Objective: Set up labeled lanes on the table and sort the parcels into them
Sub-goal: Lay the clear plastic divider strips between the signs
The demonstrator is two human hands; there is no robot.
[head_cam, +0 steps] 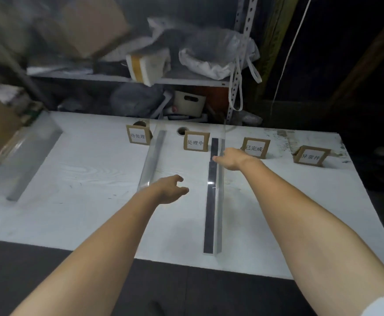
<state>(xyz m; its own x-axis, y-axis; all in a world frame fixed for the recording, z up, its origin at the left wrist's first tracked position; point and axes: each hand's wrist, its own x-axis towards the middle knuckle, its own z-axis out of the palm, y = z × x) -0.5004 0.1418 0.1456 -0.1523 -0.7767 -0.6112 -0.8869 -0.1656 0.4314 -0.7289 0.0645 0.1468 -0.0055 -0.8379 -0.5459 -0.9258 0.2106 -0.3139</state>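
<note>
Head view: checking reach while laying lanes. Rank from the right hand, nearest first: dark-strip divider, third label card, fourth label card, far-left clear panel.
1. dark-strip divider, at the right hand fingertips.
2. third label card, just right of the wrist.
3. fourth label card, far right.
4. far-left clear panel, at the left edge.
</note>
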